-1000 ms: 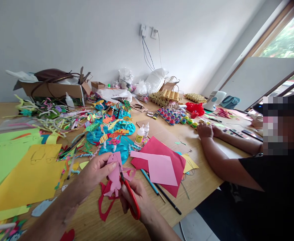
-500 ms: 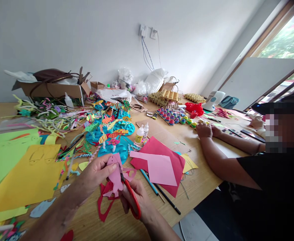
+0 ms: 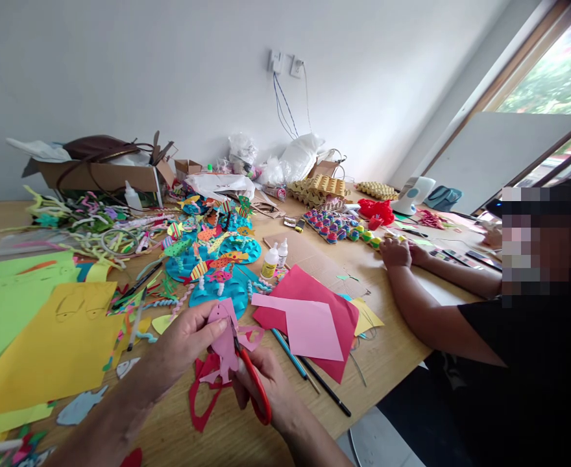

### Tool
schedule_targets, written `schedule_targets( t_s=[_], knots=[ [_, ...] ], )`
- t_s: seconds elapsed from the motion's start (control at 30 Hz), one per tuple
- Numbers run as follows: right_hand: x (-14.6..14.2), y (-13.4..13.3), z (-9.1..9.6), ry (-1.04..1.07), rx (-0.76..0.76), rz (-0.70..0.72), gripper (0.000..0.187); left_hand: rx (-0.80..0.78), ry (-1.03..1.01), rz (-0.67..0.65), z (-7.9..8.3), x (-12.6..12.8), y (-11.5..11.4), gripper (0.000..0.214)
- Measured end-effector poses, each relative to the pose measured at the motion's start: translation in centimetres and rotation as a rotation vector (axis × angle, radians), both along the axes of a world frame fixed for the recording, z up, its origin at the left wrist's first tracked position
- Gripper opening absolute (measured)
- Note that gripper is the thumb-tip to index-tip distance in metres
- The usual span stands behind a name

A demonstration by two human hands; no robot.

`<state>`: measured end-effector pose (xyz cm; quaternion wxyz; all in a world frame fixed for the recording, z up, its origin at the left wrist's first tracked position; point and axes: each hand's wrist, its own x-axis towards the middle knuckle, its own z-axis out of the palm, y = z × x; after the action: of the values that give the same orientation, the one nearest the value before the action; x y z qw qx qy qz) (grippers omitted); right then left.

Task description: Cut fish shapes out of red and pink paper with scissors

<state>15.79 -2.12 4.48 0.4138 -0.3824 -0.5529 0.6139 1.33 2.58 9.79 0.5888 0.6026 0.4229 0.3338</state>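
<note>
My left hand [image 3: 191, 334] pinches a piece of pink paper [image 3: 224, 347] between thumb and fingers; it is partly cut to a fish-like outline. My right hand [image 3: 262, 379] grips red-handled scissors [image 3: 255, 383], whose blades lie against the paper's right edge. A pink offcut strip [image 3: 250, 337] curls beside the blades. Below the hands, red paper scraps [image 3: 202, 399] lie on the table. Just right of my hands, a pink sheet [image 3: 315, 327] rests on a red sheet [image 3: 344, 305], with a blue pencil [image 3: 290, 355] and a black pencil [image 3: 331, 392] alongside.
Decorated paper fish [image 3: 227, 259] on blue bases stand ahead, near glue bottles [image 3: 269, 261]. Yellow paper [image 3: 52, 344] and green paper [image 3: 3, 292] spread at left. Painted egg cartons [image 3: 322, 227] lie farther back. At right, a co-worker's forearm [image 3: 412, 298] rests on the table [image 3: 392, 350].
Both hands, the pink paper and the scissors stay almost in place. The view has shifted very slightly, and the co-worker's head has moved a little to the left.
</note>
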Motion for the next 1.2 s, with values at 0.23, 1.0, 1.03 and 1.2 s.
schedule_targets(
  t_s=[0.23,1.0,1.03,1.2],
  knots=[
    [0.03,-0.04,-0.39,-0.014,0.002,-0.021,0.052,-0.025,-0.03,-0.021,-0.02,0.04,-0.09,0.017],
    [-0.22,-0.24,-0.65,0.046,-0.023,-0.065,0.053,-0.077,-0.104,-0.035,-0.71,0.11,-0.14,0.015],
    [-0.21,-0.27,-0.6,0.047,-0.029,-0.063,0.053,-0.076,-0.102,-0.037,-0.73,0.09,-0.13,0.015],
    [-0.1,-0.29,-0.5,0.039,-0.049,-0.057,0.053,-0.083,-0.102,-0.052,-0.71,0.13,-0.17,0.015]
  ],
)
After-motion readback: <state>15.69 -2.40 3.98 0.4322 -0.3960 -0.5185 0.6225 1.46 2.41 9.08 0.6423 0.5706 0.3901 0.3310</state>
